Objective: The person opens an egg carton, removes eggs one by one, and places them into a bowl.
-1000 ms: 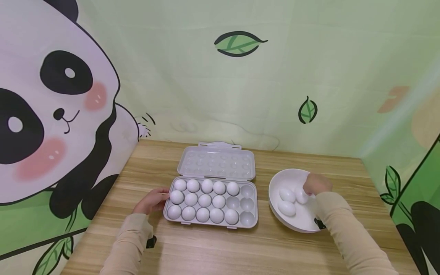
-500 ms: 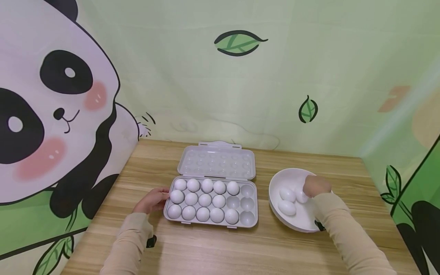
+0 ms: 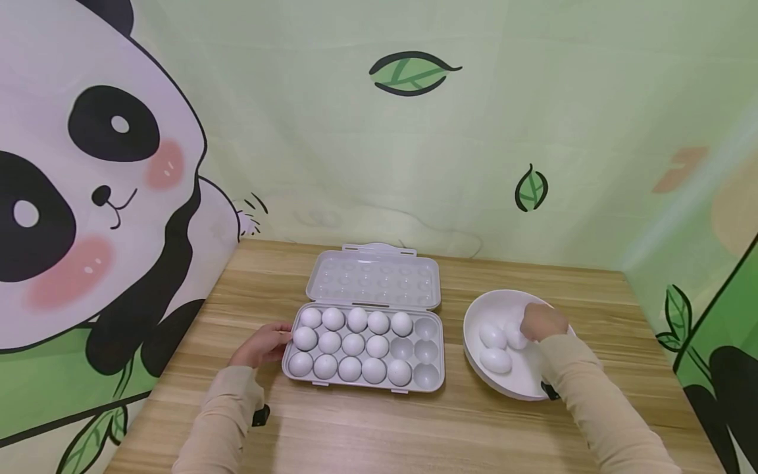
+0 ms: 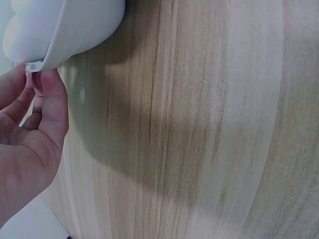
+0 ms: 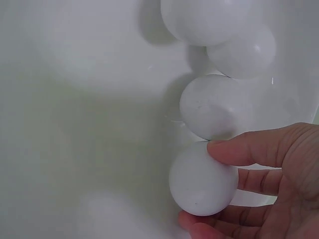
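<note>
My left hand (image 3: 263, 343) pinches the left rim of a white plastic egg box (image 3: 435, 368), thumb above and fingers below, as the left wrist view shows. White eggs (image 3: 353, 345) fill most of its cups; several cups at the right end hold none. In the white bowl (image 3: 474, 368) on the right, my right hand (image 3: 543, 321) reaches down. The right wrist view shows its thumb and fingers gripping one white egg (image 5: 202, 179). Above that egg in this view lie 3 other eggs, the nearest egg (image 5: 209, 105) close against it.
The egg box lid (image 3: 373, 280) lies folded back behind the cups. Everything stands on a wood-grain table (image 3: 355, 434). A printed cloth (image 3: 308, 131) with a panda and leaves hangs along the back and sides.
In the bowl, my right hand has shifted slightly and the loose eggs have rolled a little. My left hand and the egg box have stayed in place.
</note>
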`<state>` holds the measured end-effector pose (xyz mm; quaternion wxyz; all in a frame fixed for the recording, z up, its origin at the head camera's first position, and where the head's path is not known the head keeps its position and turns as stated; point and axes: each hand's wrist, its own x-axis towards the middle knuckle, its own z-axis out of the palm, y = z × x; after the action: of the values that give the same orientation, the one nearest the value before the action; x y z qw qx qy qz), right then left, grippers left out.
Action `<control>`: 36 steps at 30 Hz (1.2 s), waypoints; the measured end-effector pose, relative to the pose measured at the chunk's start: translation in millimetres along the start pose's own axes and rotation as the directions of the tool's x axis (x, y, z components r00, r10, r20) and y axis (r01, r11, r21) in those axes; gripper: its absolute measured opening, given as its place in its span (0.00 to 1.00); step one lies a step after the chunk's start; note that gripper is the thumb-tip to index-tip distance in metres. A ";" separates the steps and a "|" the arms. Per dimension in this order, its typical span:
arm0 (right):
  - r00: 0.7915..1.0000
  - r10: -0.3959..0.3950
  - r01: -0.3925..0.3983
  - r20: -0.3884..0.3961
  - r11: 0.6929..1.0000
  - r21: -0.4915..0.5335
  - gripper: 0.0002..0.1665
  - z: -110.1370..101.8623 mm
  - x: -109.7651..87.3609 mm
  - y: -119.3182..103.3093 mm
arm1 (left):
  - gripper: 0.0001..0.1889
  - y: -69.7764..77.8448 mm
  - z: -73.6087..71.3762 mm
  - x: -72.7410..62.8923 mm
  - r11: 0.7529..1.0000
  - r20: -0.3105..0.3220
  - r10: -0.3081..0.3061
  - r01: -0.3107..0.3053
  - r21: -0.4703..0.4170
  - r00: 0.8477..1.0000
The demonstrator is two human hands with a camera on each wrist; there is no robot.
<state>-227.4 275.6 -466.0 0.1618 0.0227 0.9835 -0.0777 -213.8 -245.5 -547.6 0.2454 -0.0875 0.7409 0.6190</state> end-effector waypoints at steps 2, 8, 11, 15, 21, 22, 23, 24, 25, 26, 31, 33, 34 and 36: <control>1.000 -0.002 0.002 -0.003 1.000 0.010 0.04 1.1 0.4 0.7 | 0.15 0.0 0.0 -0.2 1.000 0.002 0.002 -0.002 -0.001 1.000; 1.000 -0.016 0.017 -0.013 0.999 0.039 0.03 5.7 2.5 2.9 | 0.16 -0.1 0.1 0.1 1.000 0.003 0.000 0.000 -0.002 1.000; 1.000 -0.016 0.017 -0.007 0.999 0.046 0.02 6.1 3.6 3.6 | 0.16 0.0 0.4 -0.1 1.000 -0.004 -0.005 0.005 -0.001 1.000; 1.000 -0.002 0.001 0.012 0.998 0.058 0.03 6.9 5.9 4.3 | 0.16 0.1 0.4 -0.6 1.000 -0.008 -0.009 0.009 0.000 1.000; 1.000 0.000 -0.002 0.018 0.997 0.078 0.01 8.4 7.3 3.3 | 0.17 0.2 0.3 -0.8 1.000 -0.006 -0.009 0.009 0.003 1.000; 1.000 0.001 -0.002 0.020 0.997 0.082 0.01 8.4 7.2 2.6 | 0.18 0.2 0.3 -0.8 1.000 -0.005 -0.008 0.008 0.007 1.000; 1.000 0.002 -0.004 0.025 0.996 0.087 0.01 7.9 7.1 1.8 | 0.18 0.3 0.3 -0.9 1.000 -0.004 -0.007 0.007 0.012 1.000; 1.000 0.002 -0.005 0.032 0.996 0.091 0.01 7.6 7.1 1.0 | 0.18 0.5 0.4 -1.1 1.000 -0.006 -0.008 0.008 0.013 1.000; 0.999 0.002 -0.005 0.037 0.995 0.095 0.02 7.3 7.2 0.3 | 0.18 0.6 0.4 -1.3 1.000 -0.007 -0.010 0.010 0.015 1.000; 0.999 0.002 -0.006 0.042 0.995 0.099 0.02 7.1 7.6 -0.3 | 0.18 0.8 0.4 -1.5 1.000 -0.007 -0.011 0.011 0.019 1.000; 0.998 -0.008 0.002 0.056 0.994 0.109 0.03 9.1 9.9 -2.0 | 0.17 1.9 1.3 -2.3 1.000 -0.015 -0.020 0.020 0.022 1.000; 0.998 -0.018 0.012 0.053 0.994 0.111 0.05 10.2 10.9 -2.0 | 0.16 2.2 1.7 -2.4 1.000 -0.019 -0.020 0.021 0.022 1.000; 0.998 -0.023 0.017 0.050 0.993 0.114 0.06 10.7 11.4 -1.8 | 0.16 2.3 1.7 -2.4 1.000 -0.019 -0.020 0.020 0.023 1.000; 0.998 -0.027 0.021 0.049 0.992 0.122 0.08 11.3 12.0 -1.8 | 0.16 2.3 1.7 -2.3 0.999 -0.020 -0.019 0.019 0.028 1.000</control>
<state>-235.3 272.3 -480.1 0.1841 0.0186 0.9728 -0.1397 -212.3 -243.8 -544.7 0.2452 -0.0970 0.7511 0.6052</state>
